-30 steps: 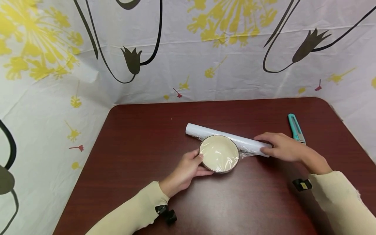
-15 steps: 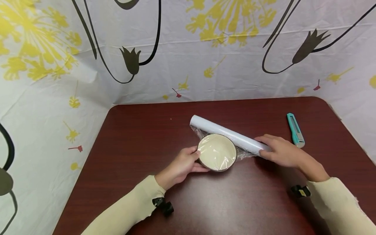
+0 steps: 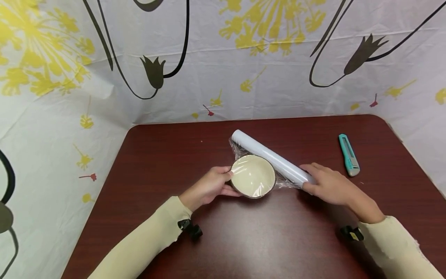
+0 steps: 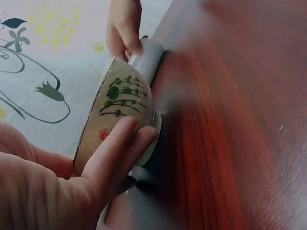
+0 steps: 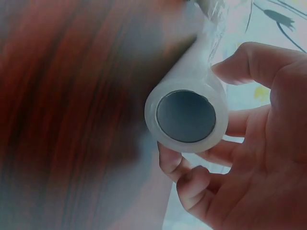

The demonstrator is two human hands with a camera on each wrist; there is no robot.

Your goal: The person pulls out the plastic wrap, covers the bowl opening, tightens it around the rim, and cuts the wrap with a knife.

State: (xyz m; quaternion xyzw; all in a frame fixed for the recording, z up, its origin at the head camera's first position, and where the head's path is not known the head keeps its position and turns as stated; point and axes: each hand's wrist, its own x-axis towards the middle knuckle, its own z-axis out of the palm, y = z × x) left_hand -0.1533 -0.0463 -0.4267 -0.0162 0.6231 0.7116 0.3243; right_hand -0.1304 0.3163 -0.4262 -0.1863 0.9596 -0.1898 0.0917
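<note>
A cream bowl (image 3: pixel 253 176) with a dark rim has clear cling film stretched over its mouth. My left hand (image 3: pixel 210 186) holds its left side, thumb at the rim and fingers underneath. In the left wrist view the bowl (image 4: pixel 122 96) shows painted green leaves and a red spot on its outer wall, tipped on edge by the camera's angle. Behind the bowl, a cling film roll (image 3: pixel 268 155) lies slanted, its film running to the bowl. My right hand (image 3: pixel 332 184) grips the roll's right end. Seen end-on in the right wrist view, the roll (image 5: pixel 189 69) has a hollow core, with fingers curled around it.
A teal box cutter (image 3: pixel 349 155) lies on the dark red-brown table (image 3: pixel 167 155), beyond my right hand. Patterned white cloth (image 3: pixel 195 77) hangs behind the table and along its left side. Loose film (image 3: pixel 286 183) bunches between roll and bowl.
The roll's far left end has swung away from me, so it slants more steeply. The bowl and both hands have shifted slightly left, the bowl also a little farther away.
</note>
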